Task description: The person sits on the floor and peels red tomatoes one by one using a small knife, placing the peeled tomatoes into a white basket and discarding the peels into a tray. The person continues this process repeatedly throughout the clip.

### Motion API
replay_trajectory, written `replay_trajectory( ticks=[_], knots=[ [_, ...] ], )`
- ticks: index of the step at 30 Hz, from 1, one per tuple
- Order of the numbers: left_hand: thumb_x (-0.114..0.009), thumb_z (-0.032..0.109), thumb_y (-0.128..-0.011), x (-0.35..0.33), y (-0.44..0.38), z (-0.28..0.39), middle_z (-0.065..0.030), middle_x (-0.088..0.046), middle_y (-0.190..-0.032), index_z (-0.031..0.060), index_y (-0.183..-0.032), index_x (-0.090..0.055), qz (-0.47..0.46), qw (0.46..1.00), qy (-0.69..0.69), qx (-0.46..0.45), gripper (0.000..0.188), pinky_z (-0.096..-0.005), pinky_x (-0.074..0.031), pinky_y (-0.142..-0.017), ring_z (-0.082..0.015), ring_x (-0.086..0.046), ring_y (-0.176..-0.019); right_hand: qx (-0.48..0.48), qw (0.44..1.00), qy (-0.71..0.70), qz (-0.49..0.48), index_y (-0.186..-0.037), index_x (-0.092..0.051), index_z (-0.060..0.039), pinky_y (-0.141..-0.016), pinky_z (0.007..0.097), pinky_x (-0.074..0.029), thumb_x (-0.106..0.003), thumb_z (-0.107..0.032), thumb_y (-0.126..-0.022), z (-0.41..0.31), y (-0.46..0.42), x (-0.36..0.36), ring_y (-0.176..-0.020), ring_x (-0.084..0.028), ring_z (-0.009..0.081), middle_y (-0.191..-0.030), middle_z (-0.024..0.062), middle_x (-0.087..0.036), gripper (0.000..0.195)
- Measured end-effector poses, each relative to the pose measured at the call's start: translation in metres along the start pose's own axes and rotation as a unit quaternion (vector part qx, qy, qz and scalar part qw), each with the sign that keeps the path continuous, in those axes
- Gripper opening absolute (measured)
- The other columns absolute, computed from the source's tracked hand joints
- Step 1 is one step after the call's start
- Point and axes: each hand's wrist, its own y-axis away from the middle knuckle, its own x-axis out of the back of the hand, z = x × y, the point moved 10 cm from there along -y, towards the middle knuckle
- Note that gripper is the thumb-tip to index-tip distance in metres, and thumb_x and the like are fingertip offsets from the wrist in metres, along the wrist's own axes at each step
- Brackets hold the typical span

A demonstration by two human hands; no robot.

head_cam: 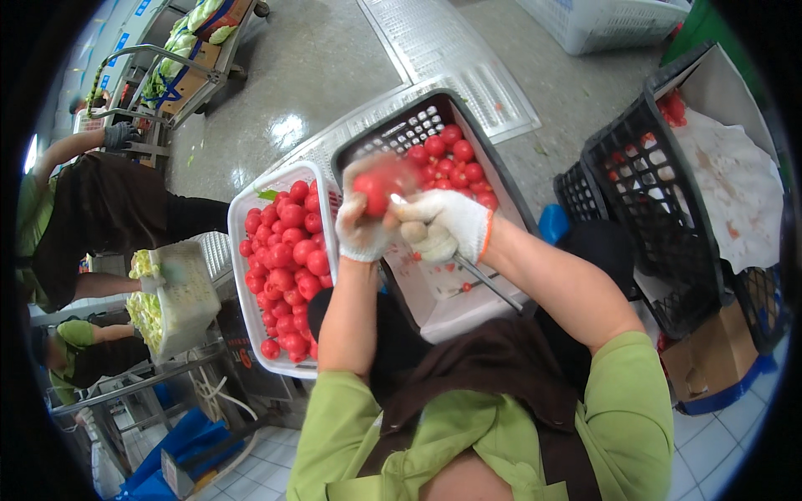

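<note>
My left hand (366,219), in a white knit glove, holds a round red radish (374,191); its upper part is blurred. Close at its right, my right hand (438,225), in a white glove with an orange cuff, is closed on a slim metal tool (489,282) whose shaft slants down to the right; the tool's kind is unclear. Both hands are above a black plastic crate (523,216) with a pale liner and red radishes (462,150) at its far end. A white plastic basket (238,275) full of red radishes (291,216) stands left of it.
At the right are a tall black crate (677,206) with a stained liner and a cardboard box (711,357). A cart (216,75) of leafy vegetables stands upper left. Two other people are at the left, near a white crate (188,294). A metal floor grate (463,69) lies ahead.
</note>
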Motion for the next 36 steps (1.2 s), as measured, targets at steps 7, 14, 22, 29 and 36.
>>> replay_trajectory(
  ticks=[7,14,22,29,36],
  knots=[
    [-0.052,0.055,-0.088,0.039,0.012,-0.029,-0.0103,-0.058,-0.122,0.0097,-0.132,-0.045,0.154,0.954,-0.143,0.213,0.063,-0.0370,-0.050,-0.084,-0.0242,-0.057,-0.108,0.225,0.747,0.602,0.168,-0.095,-0.064,-0.0023,-0.040,0.0312,-0.041,-0.052,-0.025,-0.093,-0.053,0.011,-0.004,-0.046,-0.056,0.0169,-0.064,0.0078,-0.061,0.025],
    [-0.060,0.041,-0.089,0.003,0.008,-0.006,-0.0222,-0.048,-0.127,0.0114,-0.129,-0.042,0.051,0.998,-0.038,0.007,0.053,-0.0435,-0.054,-0.085,-0.0326,-0.061,-0.099,0.022,0.994,-0.098,-0.030,-0.091,-0.060,-0.0032,-0.028,0.0210,-0.023,-0.053,-0.026,-0.096,0.006,-0.004,0.007,-0.032,-0.035,0.0056,-0.053,-0.0025,-0.047,0.024],
    [-0.064,0.008,-0.081,-0.012,0.005,0.002,-0.0096,-0.044,-0.140,0.0248,-0.125,-0.056,-0.051,0.990,0.130,-0.006,0.047,-0.0489,-0.044,-0.098,-0.0426,-0.048,-0.119,0.053,0.973,-0.157,-0.158,-0.090,-0.060,-0.0079,-0.027,0.0238,-0.022,-0.048,-0.033,-0.098,0.008,-0.016,-0.003,-0.029,-0.031,0.0080,-0.047,-0.0046,-0.040,0.029],
    [-0.058,0.000,-0.080,0.007,0.014,0.000,-0.0127,-0.048,-0.130,0.0160,-0.119,-0.056,0.076,0.987,0.143,0.006,0.042,-0.0437,-0.051,-0.091,-0.0359,-0.052,-0.113,0.227,0.967,0.101,0.051,-0.091,-0.061,-0.0055,-0.033,0.0226,-0.029,-0.054,-0.023,-0.096,-0.023,-0.001,0.001,-0.037,-0.041,0.0066,-0.053,0.0005,-0.051,0.020],
    [-0.067,0.016,-0.074,0.051,0.036,0.135,-0.0182,-0.058,-0.111,0.0072,-0.108,-0.064,0.291,0.502,-0.810,-0.083,0.036,-0.0392,-0.041,-0.097,-0.0334,-0.054,-0.106,0.115,0.472,0.854,0.187,-0.095,-0.067,-0.0038,-0.072,0.0424,-0.050,-0.056,-0.018,-0.088,-0.051,0.044,-0.011,-0.078,-0.065,0.0327,-0.079,0.0190,-0.065,0.019]
  ],
)
